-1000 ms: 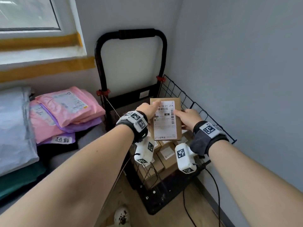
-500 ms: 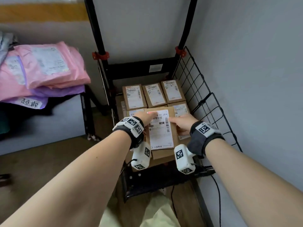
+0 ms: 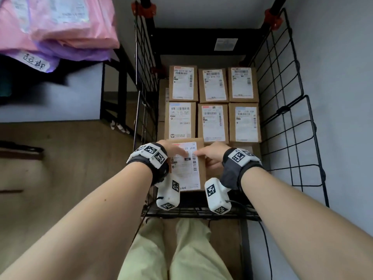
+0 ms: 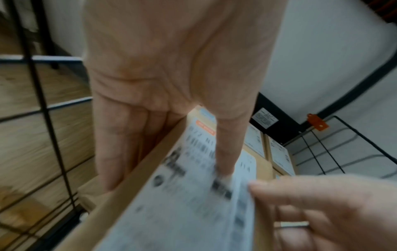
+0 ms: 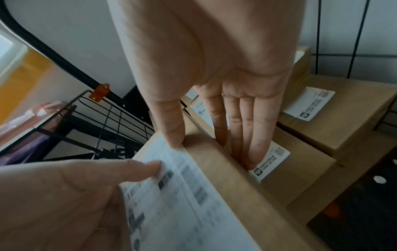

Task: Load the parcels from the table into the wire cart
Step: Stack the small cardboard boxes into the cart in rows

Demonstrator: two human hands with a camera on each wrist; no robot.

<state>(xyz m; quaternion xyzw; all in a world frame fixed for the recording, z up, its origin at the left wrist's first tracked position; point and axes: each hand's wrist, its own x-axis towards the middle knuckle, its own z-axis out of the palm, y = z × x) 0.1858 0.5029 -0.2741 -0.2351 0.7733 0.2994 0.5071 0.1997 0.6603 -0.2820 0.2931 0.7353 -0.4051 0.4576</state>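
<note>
A brown cardboard parcel (image 3: pixel 188 168) with a white label sits low in the wire cart (image 3: pixel 282 118), at its near left end. My left hand (image 3: pixel 173 151) grips its left edge, thumb on the label and fingers (image 4: pixel 111 152) down the side. My right hand (image 3: pixel 210 156) grips the right edge the same way, with its fingers (image 5: pixel 253 135) between this parcel (image 5: pixel 225 195) and a lower box. Several labelled boxes (image 3: pixel 214 85) lie in rows farther back in the cart.
Pink and purple mailer bags (image 3: pixel 66 23) are stacked on the table (image 3: pixel 50 93) at the upper left. A grey wall runs close along the cart's right side. Wooden floor (image 3: pixel 50 168) lies to the left, and my legs (image 3: pixel 181 249) stand at the cart's near rail.
Both hands have brought the parcel down from above the cart to the level of the boxes inside. The head view has tilted down over the cart.
</note>
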